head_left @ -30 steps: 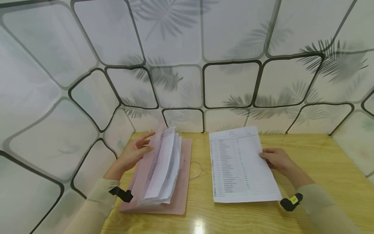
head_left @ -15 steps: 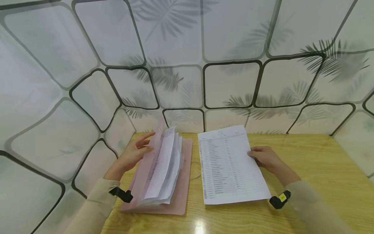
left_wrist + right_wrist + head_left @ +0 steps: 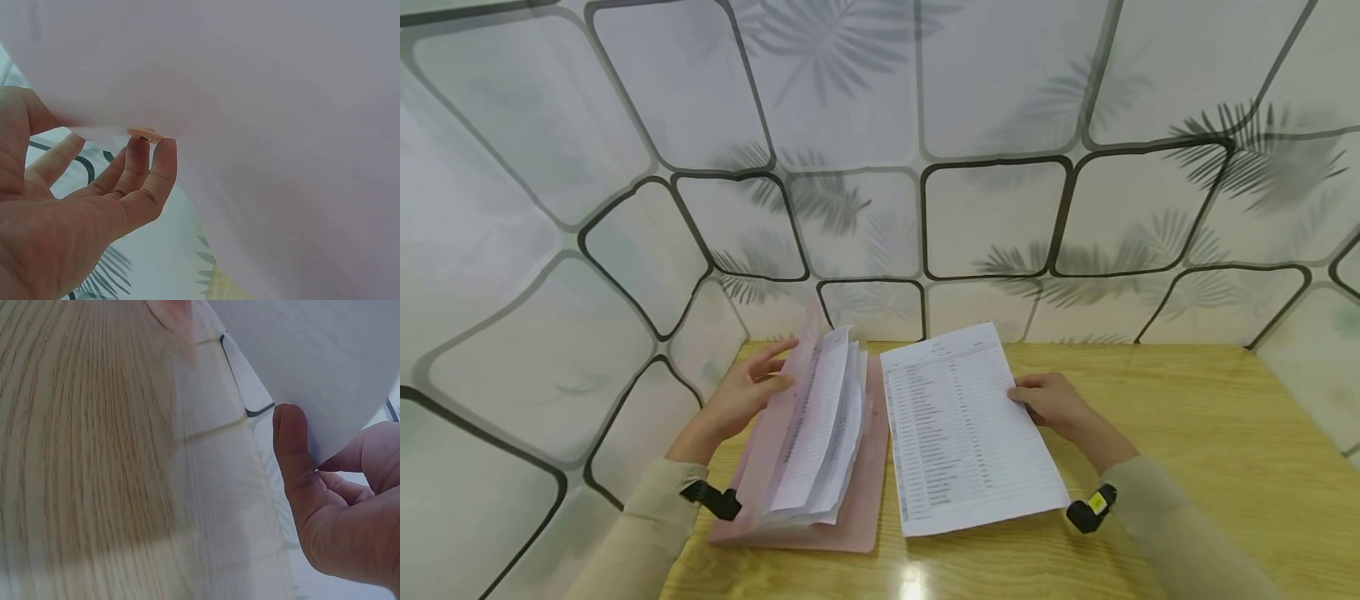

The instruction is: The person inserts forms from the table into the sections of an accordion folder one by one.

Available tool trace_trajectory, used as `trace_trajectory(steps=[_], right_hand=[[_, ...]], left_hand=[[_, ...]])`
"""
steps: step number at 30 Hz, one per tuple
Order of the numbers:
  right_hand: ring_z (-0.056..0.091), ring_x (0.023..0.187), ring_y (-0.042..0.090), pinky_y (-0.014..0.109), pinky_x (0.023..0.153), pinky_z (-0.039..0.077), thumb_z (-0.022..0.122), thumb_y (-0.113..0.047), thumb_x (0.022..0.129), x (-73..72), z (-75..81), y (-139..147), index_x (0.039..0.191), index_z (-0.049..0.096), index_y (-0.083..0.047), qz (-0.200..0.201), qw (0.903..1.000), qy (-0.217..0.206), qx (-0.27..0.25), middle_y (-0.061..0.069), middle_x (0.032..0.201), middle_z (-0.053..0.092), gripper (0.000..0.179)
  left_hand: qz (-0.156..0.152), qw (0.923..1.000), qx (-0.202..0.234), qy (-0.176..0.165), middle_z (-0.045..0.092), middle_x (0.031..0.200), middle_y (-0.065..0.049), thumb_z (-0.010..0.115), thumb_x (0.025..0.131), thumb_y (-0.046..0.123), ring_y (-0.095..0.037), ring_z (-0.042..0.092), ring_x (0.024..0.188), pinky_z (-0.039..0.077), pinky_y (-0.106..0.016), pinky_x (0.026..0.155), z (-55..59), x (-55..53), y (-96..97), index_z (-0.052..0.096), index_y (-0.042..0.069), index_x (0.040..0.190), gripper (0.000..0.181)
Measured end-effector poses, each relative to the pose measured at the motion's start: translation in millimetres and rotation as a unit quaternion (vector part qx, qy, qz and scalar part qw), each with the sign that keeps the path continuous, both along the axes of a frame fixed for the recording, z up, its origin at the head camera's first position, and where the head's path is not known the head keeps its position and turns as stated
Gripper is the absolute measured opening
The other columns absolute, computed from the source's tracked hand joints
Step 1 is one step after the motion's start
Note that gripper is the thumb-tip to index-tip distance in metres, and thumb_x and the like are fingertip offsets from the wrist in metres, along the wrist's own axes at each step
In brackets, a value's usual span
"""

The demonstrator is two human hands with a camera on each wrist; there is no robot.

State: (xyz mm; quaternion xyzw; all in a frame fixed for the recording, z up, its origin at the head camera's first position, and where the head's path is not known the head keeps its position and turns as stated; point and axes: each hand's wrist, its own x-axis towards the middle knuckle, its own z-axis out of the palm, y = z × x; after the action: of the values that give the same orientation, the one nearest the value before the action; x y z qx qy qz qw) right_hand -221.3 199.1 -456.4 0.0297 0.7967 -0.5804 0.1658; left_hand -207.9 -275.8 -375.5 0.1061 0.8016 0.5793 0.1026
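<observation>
My left hand pinches the raised cover of a pink folder and holds it tilted up. In the left wrist view a small peach disc is at the fingertips, against the pink cover. Several printed sheets stand fanned out inside the folder. To its right, my right hand pinches a white sheet with a printed table by its right edge. The right wrist view shows thumb and fingers on the edge of that sheet, whose left edge is close to the folder.
The folder and sheet are over a wooden table with visible grain. A patterned wall covering with dark loops and leaf prints rises behind the table and along its left side.
The right hand has carried the printed sheet leftward to the folder's right edge, so a thin cord loop on the table is now hidden. The left hand and the folder stay where they were.
</observation>
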Motion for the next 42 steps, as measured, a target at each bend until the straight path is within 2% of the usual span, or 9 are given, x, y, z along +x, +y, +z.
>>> trace_trajectory(steps=[7,16,24,31,36,42], right_hand=[[0.068,0.084,0.01,0.029,0.072,0.059,0.059,-0.01,0.105,-2.4,-1.9,-14,0.14,0.052,0.021,-0.001,1.0,-0.003,-0.009,0.025,0.117,0.072,0.048],[0.068,0.086,0.011,0.03,0.073,0.059,0.059,-0.009,0.104,-4.5,0.1,-31,0.141,0.052,0.021,-0.005,0.9998,0.003,-0.019,0.032,0.125,0.068,0.048],[0.066,0.08,0.011,0.028,0.068,0.057,0.06,-0.006,0.102,-5.6,1.2,-45,0.136,0.056,0.021,-0.013,0.9996,0.014,-0.019,0.025,0.113,0.071,0.043],[0.066,0.08,0.01,0.027,0.068,0.058,0.06,-0.006,0.102,-5.3,3.2,-56,0.135,0.057,0.021,-0.013,0.9994,0.014,-0.03,0.024,0.112,0.072,0.043],[0.067,0.081,0.011,0.027,0.069,0.058,0.06,-0.007,0.102,-5.2,2.7,-64,0.135,0.057,0.02,-0.02,0.999,0.002,-0.039,0.024,0.114,0.071,0.043],[0.067,0.087,0.013,0.029,0.073,0.058,0.06,-0.008,0.104,-4.9,2.1,-72,0.142,0.052,0.018,-0.032,0.9974,-0.028,-0.058,0.025,0.122,0.068,0.047]], left_hand=[[0.0,1.0,-0.004,-0.001,0.048,0.152,-0.035,0.062,0.103,0.008,-0.038,0.06,0.125,0.054,-0.03,0.089,0.3,0.6,-0.6,0.038,0.008,0.163,0.065],[-0.001,1.0,0.002,-0.003,0.049,0.152,-0.035,0.062,0.104,0.008,-0.036,0.062,0.123,0.055,-0.029,0.088,1.3,0.8,0.0,0.037,0.008,0.163,0.065],[0.002,1.0,-0.005,-0.003,0.049,0.152,-0.035,0.062,0.104,0.008,-0.037,0.061,0.124,0.054,-0.03,0.09,1.2,0.4,0.8,0.038,0.009,0.163,0.065],[0.004,1.0,-0.006,-0.004,0.049,0.153,-0.034,0.063,0.103,0.009,-0.037,0.059,0.125,0.054,-0.03,0.09,2.3,0.2,1.9,0.038,0.009,0.163,0.065],[0.007,0.9999,-0.01,-0.003,0.049,0.153,-0.034,0.063,0.103,0.009,-0.04,0.06,0.127,0.054,-0.031,0.091,2.5,0.0,2.7,0.039,0.01,0.163,0.064],[0.006,1.0,-0.003,-0.006,0.048,0.153,-0.034,0.063,0.103,0.009,-0.035,0.059,0.125,0.054,-0.03,0.09,0.6,-0.7,1.8,0.038,0.009,0.163,0.064]])
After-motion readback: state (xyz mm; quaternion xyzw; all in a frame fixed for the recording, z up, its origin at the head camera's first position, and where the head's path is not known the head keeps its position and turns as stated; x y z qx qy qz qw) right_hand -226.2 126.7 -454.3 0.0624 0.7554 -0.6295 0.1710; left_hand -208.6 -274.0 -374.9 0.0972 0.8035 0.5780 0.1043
